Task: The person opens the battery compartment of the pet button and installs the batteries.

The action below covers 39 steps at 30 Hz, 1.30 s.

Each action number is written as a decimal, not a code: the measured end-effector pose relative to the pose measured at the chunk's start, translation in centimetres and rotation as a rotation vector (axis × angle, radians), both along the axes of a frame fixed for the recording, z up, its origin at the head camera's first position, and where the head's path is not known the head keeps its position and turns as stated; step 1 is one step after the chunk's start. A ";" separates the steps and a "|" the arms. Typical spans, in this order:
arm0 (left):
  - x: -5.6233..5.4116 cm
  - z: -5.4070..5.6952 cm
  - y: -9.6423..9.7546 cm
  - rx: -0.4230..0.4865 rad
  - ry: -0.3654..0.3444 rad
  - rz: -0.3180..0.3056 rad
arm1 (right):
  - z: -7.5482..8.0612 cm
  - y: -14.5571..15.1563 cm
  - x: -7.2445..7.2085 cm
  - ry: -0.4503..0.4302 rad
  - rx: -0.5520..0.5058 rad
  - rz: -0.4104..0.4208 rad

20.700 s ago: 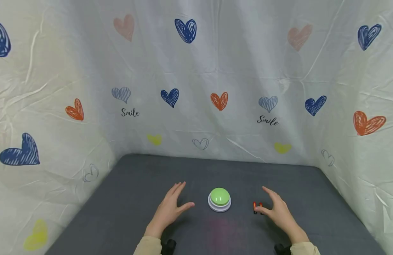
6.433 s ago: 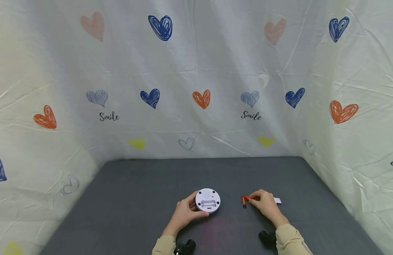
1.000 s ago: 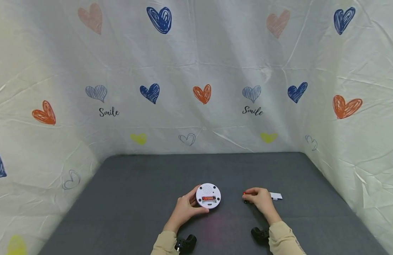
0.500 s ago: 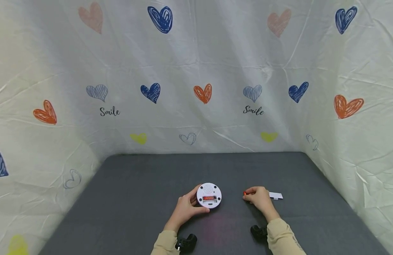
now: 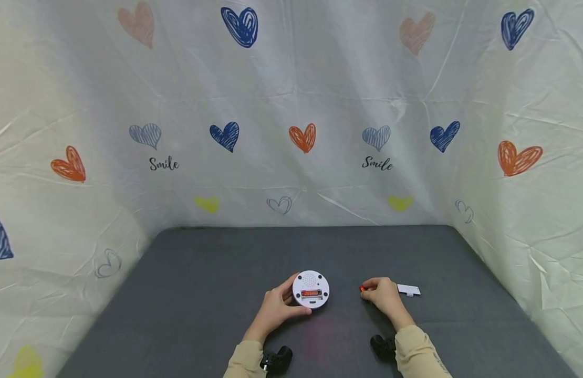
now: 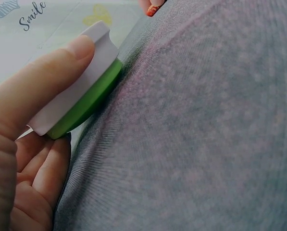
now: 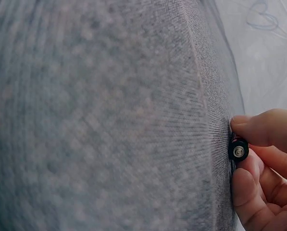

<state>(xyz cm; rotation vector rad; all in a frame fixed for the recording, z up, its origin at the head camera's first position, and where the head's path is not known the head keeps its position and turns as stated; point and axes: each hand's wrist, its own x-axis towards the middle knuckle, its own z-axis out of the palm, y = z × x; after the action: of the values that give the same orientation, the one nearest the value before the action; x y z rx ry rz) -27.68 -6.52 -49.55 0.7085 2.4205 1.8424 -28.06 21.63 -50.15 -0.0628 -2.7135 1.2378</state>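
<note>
L hand [image 5: 276,311] clamped round white-green push-button [image 5: 310,282], bay [image 5: 312,298] side showing, one orange batt. [image 5: 312,294] in it. R hand [image 5: 385,297] pinches 2nd batt. [image 7: 239,150] nr tbl [image 5: 225,268]; may drop if pinch slackens.

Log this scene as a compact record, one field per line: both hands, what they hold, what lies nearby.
Left hand: grips round device
Device orientation: white battery side toward head camera, green part toward the table
Seated battery: orange, in the device's open compartment
Right hand: pinches second battery
White piece: on the table, right of the right hand
Table color: dark gray
</note>
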 end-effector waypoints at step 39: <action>-0.7 -1.2 0.0 -0.009 -0.001 -0.009 | 1.7 -6.2 1.1 0.122 -0.549 0.348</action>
<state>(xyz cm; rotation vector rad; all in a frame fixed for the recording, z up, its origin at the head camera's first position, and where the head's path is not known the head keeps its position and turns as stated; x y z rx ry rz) -28.42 -6.50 -50.76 0.7169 2.4198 1.8270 -26.96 15.41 -48.46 0.4218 -2.2654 1.9768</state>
